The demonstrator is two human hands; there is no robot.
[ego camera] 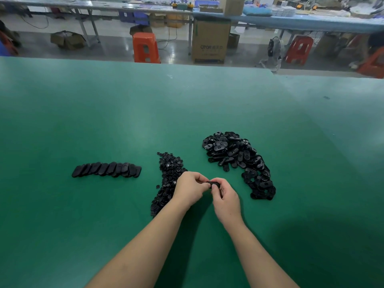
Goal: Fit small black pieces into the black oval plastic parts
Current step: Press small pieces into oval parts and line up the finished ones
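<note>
One black oval part (213, 184) sits between the two hands, just above the green table (124, 121). The left hand (190, 189) and the right hand (225, 199) both curl their fingers around it and pinch it tight. Whether a small piece is in it, I cannot tell. Just left of the hands, partly under the left wrist, is a long pile of small black pieces (167, 179). To the right is a bigger, curved pile of oval parts (239, 159). Far off to the left, a neat row of oval parts (107, 169) leans one on the next. Past the table stand an orange stool (146, 47) and a cardboard box (209, 41).
</note>
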